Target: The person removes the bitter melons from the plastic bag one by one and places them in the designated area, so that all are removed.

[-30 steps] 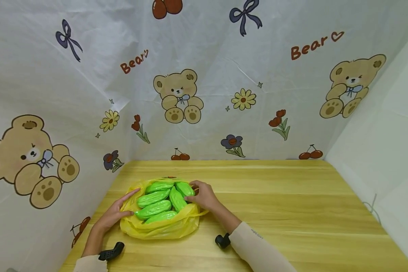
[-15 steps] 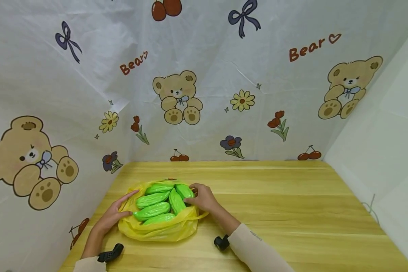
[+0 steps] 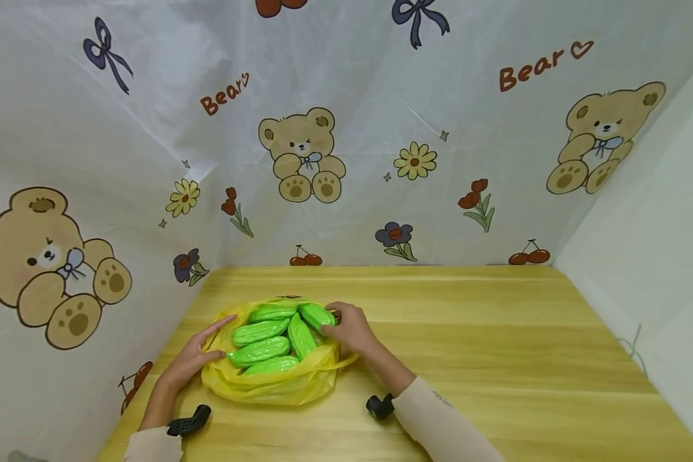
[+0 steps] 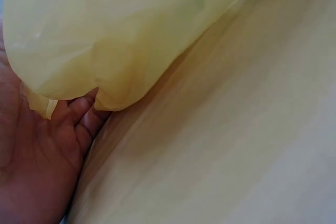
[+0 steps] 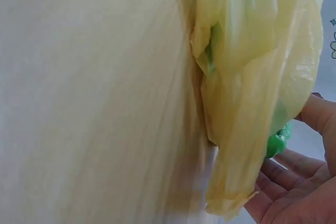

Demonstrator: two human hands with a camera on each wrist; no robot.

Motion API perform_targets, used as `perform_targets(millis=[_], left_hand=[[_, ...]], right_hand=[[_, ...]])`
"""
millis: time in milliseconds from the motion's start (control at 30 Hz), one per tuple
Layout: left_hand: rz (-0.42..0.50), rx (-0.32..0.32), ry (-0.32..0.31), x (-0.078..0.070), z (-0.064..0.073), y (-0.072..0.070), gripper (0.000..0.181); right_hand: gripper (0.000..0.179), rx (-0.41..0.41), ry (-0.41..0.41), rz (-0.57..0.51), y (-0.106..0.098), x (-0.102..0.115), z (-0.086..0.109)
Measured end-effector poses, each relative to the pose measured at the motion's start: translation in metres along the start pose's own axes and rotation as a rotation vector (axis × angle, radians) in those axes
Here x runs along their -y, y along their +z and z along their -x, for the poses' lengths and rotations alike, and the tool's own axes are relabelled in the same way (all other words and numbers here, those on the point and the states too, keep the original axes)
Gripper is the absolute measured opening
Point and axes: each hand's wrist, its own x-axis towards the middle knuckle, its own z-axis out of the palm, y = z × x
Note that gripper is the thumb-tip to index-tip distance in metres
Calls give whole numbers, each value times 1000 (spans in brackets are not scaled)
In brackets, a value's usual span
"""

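Yellow plastic bag: sits wide-mouthed on the left part of the wooden desk.
Five green bitter melons: lie inside, one slanting beside the other four.
Right hand: grip holds a sixth bitter melon at the bag's far right corner.
Left hand: grip wide, thumb and forefinger spread at the bag's left edge.

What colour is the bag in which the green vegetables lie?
The bag is yellow and partly see-through; the head view shows it best.
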Motion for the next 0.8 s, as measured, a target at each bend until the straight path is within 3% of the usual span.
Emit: perform_targets(millis=[300, 533, 800], left_hand=[[8, -8, -33, -2, -2, 1, 74], [13, -1, -6, -4, -1, 2, 73], [-11, -11, -34, -4, -2, 2, 70]], right_hand=[[44, -14, -29, -24, -14, 1, 6], [41, -34, -52, -79, -25, 7, 13], [41, -49, -90, -123, -38, 9, 17]])
